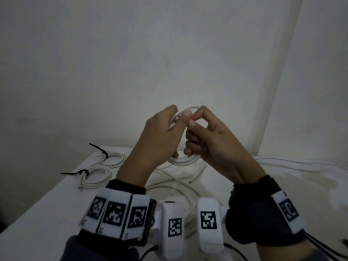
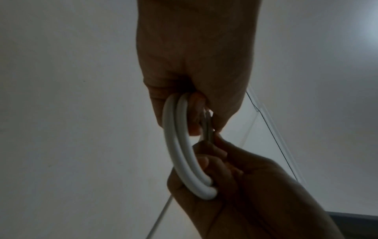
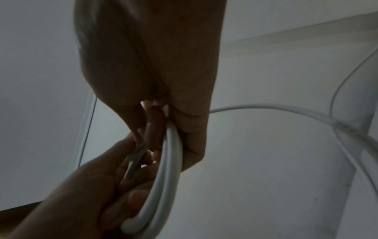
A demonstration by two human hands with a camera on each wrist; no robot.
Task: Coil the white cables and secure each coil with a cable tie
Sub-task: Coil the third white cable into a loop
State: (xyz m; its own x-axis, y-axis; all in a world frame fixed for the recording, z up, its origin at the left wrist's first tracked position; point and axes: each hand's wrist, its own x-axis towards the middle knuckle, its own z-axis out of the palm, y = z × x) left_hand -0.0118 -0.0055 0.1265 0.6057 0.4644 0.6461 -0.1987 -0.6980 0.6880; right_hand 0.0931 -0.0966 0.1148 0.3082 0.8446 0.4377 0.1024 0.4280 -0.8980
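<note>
A small white cable coil (image 1: 183, 160) is held upright in the air above the table, between both hands. My left hand (image 1: 178, 117) grips its left side, thumb pressed on the top of the loop. My right hand (image 1: 194, 118) pinches the top beside that thumb, and its lower fingers curl round the coil. In the left wrist view two turns of the coil (image 2: 180, 145) run from the left hand (image 2: 194, 64) to the right hand (image 2: 245, 194). A thin grey strand (image 2: 207, 127) sits between the fingertips; I cannot tell what it is. The cable's loose tail (image 3: 266, 107) trails off to the right.
Two finished coils (image 1: 113, 159) (image 1: 96, 176), each bound with a black cable tie, lie at the table's left edge (image 1: 56, 193). Loose white cable (image 1: 178, 187) sprawls under my hands, and more strands (image 1: 282, 162) run along the right. A white wall stands close behind.
</note>
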